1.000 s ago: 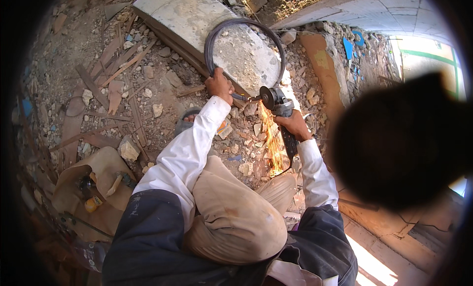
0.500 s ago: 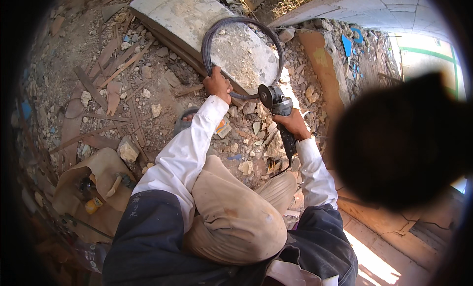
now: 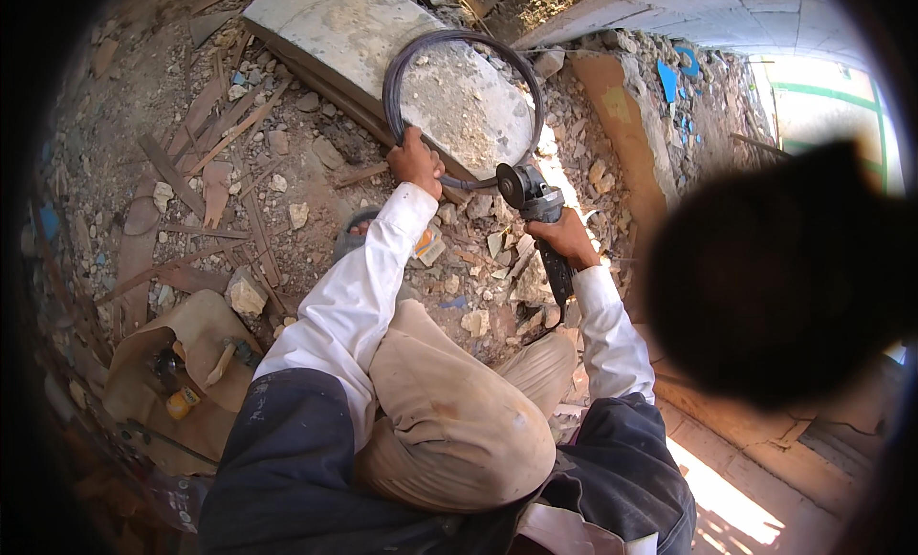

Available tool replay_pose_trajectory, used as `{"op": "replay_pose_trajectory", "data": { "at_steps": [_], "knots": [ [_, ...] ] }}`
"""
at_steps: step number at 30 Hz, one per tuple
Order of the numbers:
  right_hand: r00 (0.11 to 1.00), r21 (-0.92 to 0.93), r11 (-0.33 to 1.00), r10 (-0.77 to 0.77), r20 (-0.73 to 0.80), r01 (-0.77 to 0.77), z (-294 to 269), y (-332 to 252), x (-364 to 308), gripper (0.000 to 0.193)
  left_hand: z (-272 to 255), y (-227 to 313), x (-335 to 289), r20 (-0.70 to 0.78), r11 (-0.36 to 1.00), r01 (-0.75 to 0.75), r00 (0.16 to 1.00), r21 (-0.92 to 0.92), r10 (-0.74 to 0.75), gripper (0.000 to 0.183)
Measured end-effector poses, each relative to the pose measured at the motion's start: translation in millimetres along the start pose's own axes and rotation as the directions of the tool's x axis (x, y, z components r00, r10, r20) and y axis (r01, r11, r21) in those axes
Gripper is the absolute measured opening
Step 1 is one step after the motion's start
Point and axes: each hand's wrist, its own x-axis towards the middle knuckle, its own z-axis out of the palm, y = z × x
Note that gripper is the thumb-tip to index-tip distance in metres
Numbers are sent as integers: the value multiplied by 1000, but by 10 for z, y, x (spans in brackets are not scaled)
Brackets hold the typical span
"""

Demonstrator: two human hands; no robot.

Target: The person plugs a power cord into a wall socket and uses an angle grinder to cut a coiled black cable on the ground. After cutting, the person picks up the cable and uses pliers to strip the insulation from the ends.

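A coil of dark wire (image 3: 466, 36) stands as a wide ring against a pale concrete slab. My left hand (image 3: 416, 161) is closed round its lower left side. Across from it, my right hand (image 3: 566, 238) grips the body of an angle grinder (image 3: 545, 209), fingers wrapped round the dark casing. The grinder's disc (image 3: 512, 185) is at the lower part of the coil, close to or touching the wire; I cannot tell which. Its black rear handle and cord run down toward my knee.
The concrete slab (image 3: 335, 29) lies just beyond my hands. Stones, wood strips and rubble cover the ground. At lower left, a torn tan sack (image 3: 143, 364) holds a yellow container (image 3: 182, 402). A blurred black object (image 3: 775, 278) blocks the right side. A block wall (image 3: 727, 20) rises at upper right.
The view has shifted slightly, so the coil, both hands and the grinder sit a little farther left. Both grips are the same, and the disc remains by the wire.
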Motion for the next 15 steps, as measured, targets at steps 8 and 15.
{"op": "replay_pose_trajectory", "data": {
  "at_steps": [8,15],
  "knots": [
    [999,51,998,24,33,-26,12,6,55,32,18,12,-13,-25,1000,4,1000,12,-3,36],
    [999,9,1000,-4,41,4,-2,48,42,24,-1,-13,13,-21,1000,-11,1000,7,11,36]
  ]
}}
